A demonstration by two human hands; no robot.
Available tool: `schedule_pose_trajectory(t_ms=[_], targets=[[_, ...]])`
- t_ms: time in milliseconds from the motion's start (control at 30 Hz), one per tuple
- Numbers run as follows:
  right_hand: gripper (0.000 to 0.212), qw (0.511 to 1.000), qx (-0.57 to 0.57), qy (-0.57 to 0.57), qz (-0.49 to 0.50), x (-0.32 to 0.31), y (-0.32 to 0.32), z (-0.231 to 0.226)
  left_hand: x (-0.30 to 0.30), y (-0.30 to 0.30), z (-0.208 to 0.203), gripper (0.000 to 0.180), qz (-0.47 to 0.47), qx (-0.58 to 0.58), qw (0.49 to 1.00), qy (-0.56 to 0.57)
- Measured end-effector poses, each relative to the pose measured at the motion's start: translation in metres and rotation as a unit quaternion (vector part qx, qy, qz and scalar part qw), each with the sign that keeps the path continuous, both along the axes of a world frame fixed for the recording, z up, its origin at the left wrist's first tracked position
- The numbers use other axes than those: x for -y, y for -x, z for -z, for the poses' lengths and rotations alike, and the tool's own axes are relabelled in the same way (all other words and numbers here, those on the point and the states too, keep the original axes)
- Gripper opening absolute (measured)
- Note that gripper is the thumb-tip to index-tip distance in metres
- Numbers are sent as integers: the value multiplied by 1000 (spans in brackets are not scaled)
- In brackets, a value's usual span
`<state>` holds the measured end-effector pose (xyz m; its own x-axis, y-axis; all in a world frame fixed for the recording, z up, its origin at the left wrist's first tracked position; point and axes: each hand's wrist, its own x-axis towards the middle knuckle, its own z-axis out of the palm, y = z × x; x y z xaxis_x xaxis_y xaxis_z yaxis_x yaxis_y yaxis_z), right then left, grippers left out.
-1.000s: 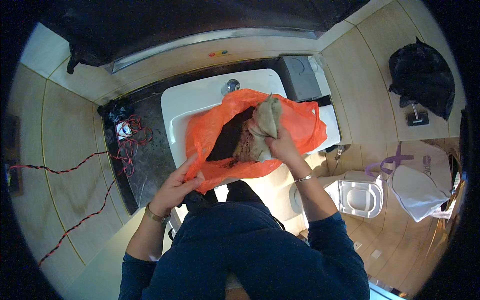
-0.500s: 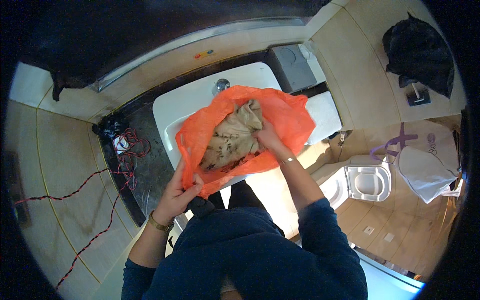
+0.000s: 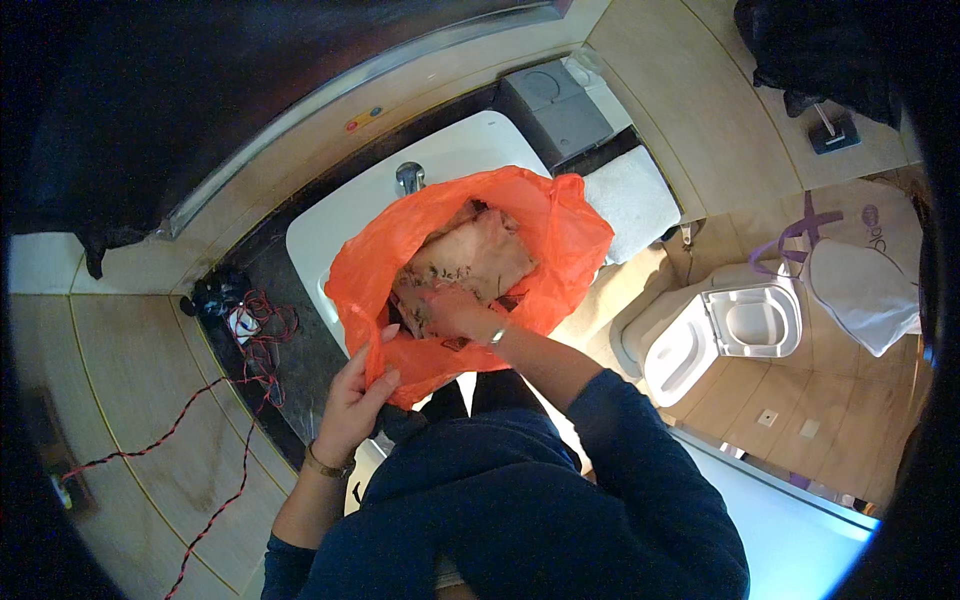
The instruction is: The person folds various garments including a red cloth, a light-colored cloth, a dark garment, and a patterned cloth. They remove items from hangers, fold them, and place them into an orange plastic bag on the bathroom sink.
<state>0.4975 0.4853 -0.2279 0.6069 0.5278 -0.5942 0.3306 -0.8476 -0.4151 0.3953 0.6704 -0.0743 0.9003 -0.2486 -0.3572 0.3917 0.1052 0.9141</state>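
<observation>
An orange plastic bag (image 3: 560, 235) is held open over a white washbasin (image 3: 330, 225). My left hand (image 3: 360, 390) grips the bag's near rim at its lower left. My right hand (image 3: 455, 312) is down inside the bag, pressing on a crumpled beige patterned cloth (image 3: 470, 258) that fills it. Whether the fingers close around the cloth is hidden by the bag's folds.
A chrome tap (image 3: 408, 178) stands behind the bag. A grey box (image 3: 555, 100) and a folded white towel (image 3: 630, 200) sit to the right. A white toilet (image 3: 720, 325) is further right. Red cables (image 3: 260, 340) lie on the dark counter at left.
My right hand has pushed the beige cloth from the bag's rim down into the bag. The left hand has shifted along the near rim, and the view has moved closer.
</observation>
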Motion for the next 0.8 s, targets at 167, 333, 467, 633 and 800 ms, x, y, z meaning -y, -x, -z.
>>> schedule_pose_trajectory(t_ms=[167, 333, 467, 633, 800], targets=[[73, 994, 97, -51, -29, -37, 23, 64, -5, 1, 6, 54, 0, -20, 999, -26], [58, 975, 219, -23, 9, -37, 25, 50, -13, 3, 12, 55, -9, 7, 1000, -28], [78, 995, 98, 25, -4, -25, 1, 42, -10, 2, 12, 56, 4, 9, 1000, -21], [82, 997, 32, 47, 43, -11, -10, -14, -11, 6, 8, 56, 6, 28, 999, -35], [47, 987, -83, 78, -114, -16, 19, 36, -9, 8, 9, 55, -7, 36, 999, -29]])
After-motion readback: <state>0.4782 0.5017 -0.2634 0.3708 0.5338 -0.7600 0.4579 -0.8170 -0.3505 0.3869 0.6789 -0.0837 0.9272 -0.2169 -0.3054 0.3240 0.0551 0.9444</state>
